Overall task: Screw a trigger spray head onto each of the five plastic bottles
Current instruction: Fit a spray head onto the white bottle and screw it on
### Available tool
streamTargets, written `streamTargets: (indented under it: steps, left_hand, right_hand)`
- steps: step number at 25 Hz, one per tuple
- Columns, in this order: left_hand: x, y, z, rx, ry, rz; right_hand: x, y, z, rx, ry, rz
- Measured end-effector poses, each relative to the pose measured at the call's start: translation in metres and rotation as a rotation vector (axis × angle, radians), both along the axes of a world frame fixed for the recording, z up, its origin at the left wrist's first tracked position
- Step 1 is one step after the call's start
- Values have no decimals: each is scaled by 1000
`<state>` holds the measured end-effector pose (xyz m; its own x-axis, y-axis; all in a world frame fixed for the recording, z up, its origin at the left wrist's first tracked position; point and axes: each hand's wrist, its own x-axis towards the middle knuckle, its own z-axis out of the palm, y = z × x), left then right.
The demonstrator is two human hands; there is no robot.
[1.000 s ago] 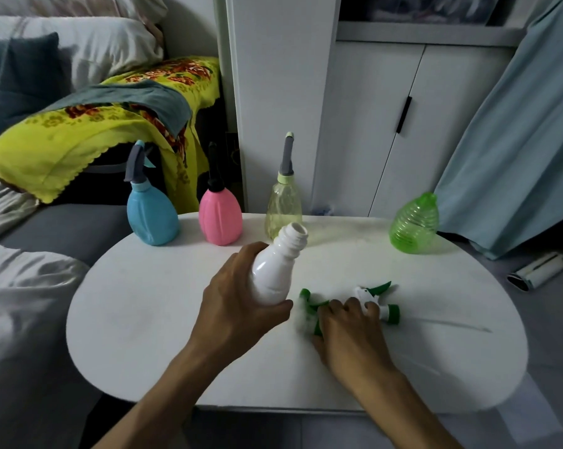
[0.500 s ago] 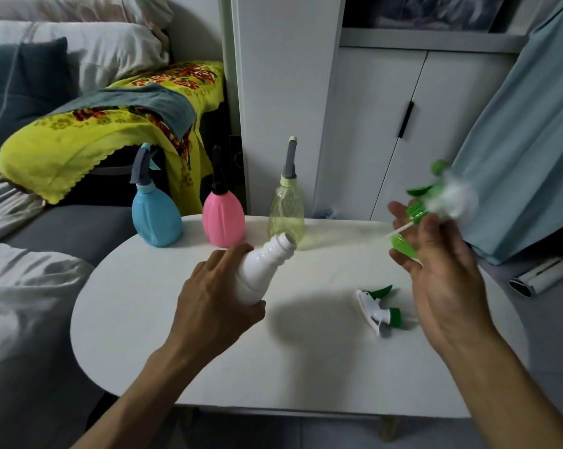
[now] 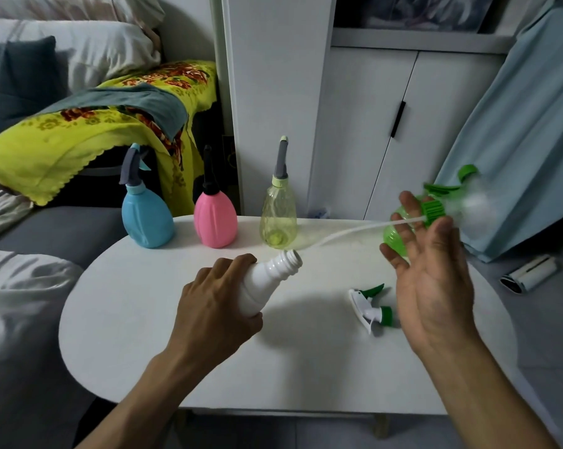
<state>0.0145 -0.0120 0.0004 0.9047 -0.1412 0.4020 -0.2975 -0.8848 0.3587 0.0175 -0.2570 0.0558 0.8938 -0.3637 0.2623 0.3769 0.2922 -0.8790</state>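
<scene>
My left hand [image 3: 213,314] grips a white bottle [image 3: 267,285], tilted with its open neck pointing up and right. My right hand [image 3: 430,270] holds a blurred green-and-white trigger spray head [image 3: 451,202] in its fingertips above the table's right side; its thin white dip tube [image 3: 354,231] trails left towards the bottle's neck, short of it. A second spray head [image 3: 369,306] lies on the table between my hands. A green bottle [image 3: 395,238] without a head stands partly hidden behind my right fingers. Blue [image 3: 147,220], pink [image 3: 215,222] and clear yellow [image 3: 278,218] bottles stand at the back with heads on.
The white oval table [image 3: 137,335] has a sofa with a yellow blanket [image 3: 63,137] to its left and white cabinets [image 3: 364,124] behind. A blue curtain [image 3: 526,124] hangs at right. A lint roller [image 3: 528,273] lies on the floor right of the table.
My right hand picked one spray head off the table and lifted it up to the right, its dip tube now trailing out. My left hand tilted the white bottle's neck towards it.
</scene>
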Motion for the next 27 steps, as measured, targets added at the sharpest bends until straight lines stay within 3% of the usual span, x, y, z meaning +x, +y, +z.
streamTargets:
  steps: [9, 17, 27]
  left_hand:
    - [-2, 1, 4, -15, 8, 16]
    - [-3, 4, 4, -28, 59, 37]
    - [-6, -7, 9, -29, 10, -14]
  right_hand:
    - [-2, 30, -22, -64, 31, 51]
    - [5, -3, -3, 67, -7, -63]
    - [-7, 45, -40, -193, 98, 79]
